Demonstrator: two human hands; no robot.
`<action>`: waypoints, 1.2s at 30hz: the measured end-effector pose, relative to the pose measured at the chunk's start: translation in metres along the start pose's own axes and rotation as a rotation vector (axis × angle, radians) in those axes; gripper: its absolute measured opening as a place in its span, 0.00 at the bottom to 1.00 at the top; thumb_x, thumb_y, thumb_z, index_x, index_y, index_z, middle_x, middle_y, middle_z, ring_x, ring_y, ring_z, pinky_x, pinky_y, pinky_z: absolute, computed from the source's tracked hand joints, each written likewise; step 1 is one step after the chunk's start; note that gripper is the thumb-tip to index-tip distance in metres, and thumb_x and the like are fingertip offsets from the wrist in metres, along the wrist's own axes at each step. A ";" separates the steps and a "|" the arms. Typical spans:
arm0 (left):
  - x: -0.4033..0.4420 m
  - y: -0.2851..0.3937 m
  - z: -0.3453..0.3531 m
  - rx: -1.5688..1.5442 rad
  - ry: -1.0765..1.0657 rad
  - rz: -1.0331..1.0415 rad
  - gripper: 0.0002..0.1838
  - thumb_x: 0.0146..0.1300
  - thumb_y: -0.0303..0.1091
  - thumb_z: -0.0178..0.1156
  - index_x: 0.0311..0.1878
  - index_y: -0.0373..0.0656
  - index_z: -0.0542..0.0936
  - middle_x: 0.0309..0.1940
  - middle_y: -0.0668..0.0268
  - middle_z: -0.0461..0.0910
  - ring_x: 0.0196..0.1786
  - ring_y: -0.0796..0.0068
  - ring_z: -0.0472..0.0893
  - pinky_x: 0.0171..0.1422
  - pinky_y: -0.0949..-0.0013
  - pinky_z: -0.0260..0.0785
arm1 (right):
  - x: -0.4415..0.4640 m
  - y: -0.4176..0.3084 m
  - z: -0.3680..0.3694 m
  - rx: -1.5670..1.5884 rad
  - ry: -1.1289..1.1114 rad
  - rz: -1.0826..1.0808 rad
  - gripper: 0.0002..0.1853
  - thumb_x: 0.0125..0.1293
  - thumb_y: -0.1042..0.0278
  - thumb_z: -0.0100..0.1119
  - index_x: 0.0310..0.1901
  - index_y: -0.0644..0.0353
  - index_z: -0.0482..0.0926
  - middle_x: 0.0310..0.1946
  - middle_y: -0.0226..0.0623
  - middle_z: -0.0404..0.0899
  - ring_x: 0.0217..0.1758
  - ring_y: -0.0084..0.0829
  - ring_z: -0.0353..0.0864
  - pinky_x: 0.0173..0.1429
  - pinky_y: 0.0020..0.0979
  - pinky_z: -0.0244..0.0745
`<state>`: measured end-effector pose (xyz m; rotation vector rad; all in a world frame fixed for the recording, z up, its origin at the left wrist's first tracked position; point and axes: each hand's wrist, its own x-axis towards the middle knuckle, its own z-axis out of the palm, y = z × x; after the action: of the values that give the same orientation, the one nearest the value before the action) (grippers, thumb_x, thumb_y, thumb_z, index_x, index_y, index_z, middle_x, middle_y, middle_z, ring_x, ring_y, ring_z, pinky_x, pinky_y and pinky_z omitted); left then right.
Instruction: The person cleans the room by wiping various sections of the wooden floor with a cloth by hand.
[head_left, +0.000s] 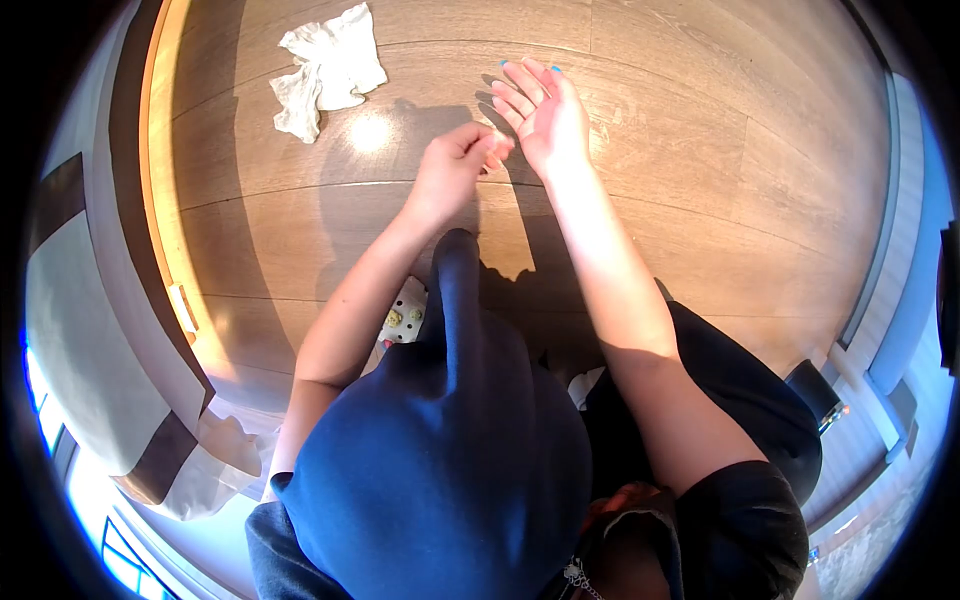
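My left hand [462,170] is held above the wooden floor [680,150], its fingers curled in a pinch. The fingertips are slightly blurred, and whatever they may hold cannot be made out. Just to its right, my right hand [548,118] is turned palm up with the fingers spread and nothing in it. Blue shows at the tips of two of its fingers. The two hands are close but apart. A crumpled white cloth [345,60] lies on the floor to the upper left of both hands.
A white dotted item [405,312] with small yellowish decorations shows partly beside my left forearm. Dark blue fabric [450,440] fills the lower middle. Orange-lit edging [157,180] runs along the left, and pale furniture [885,250] curves along the right. A dark object [815,392] sits at lower right.
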<state>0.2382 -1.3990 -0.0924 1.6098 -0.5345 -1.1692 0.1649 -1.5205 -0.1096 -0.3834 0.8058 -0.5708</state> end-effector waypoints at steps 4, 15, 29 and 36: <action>-0.004 0.028 -0.017 0.494 0.083 -0.135 0.10 0.62 0.37 0.60 0.33 0.39 0.82 0.19 0.66 0.81 0.24 0.81 0.78 0.33 0.75 0.69 | 0.000 -0.005 -0.002 -0.050 -0.085 -0.012 0.31 0.71 0.49 0.39 0.66 0.67 0.56 0.63 0.52 0.64 0.62 0.45 0.70 0.63 0.44 0.67; 0.002 0.012 -0.023 0.941 0.088 0.958 0.28 0.57 0.30 0.59 0.63 0.40 0.68 0.62 0.49 0.67 0.63 0.46 0.67 0.70 0.52 0.55 | -0.003 -0.002 0.005 0.196 -0.404 0.158 0.50 0.58 0.19 0.24 0.74 0.47 0.37 0.74 0.45 0.41 0.77 0.48 0.36 0.73 0.58 0.37; 0.037 0.012 -0.048 1.059 -0.163 0.576 0.45 0.56 0.69 0.50 0.71 0.50 0.59 0.70 0.53 0.58 0.70 0.48 0.59 0.73 0.39 0.41 | 0.000 0.019 0.042 0.272 -0.249 0.316 0.39 0.69 0.34 0.32 0.70 0.58 0.53 0.71 0.47 0.52 0.73 0.45 0.54 0.72 0.44 0.51; 0.089 -0.041 -0.183 1.450 0.309 0.235 0.33 0.67 0.61 0.41 0.72 0.60 0.55 0.75 0.62 0.47 0.75 0.57 0.48 0.71 0.35 0.38 | 0.020 -0.004 0.017 -0.282 -0.149 -0.077 0.30 0.72 0.52 0.42 0.70 0.58 0.55 0.71 0.44 0.53 0.73 0.42 0.55 0.73 0.43 0.52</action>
<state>0.4291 -1.3685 -0.1675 2.7133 -1.4985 -0.1864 0.1874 -1.5340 -0.1077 -0.7106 0.7309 -0.4938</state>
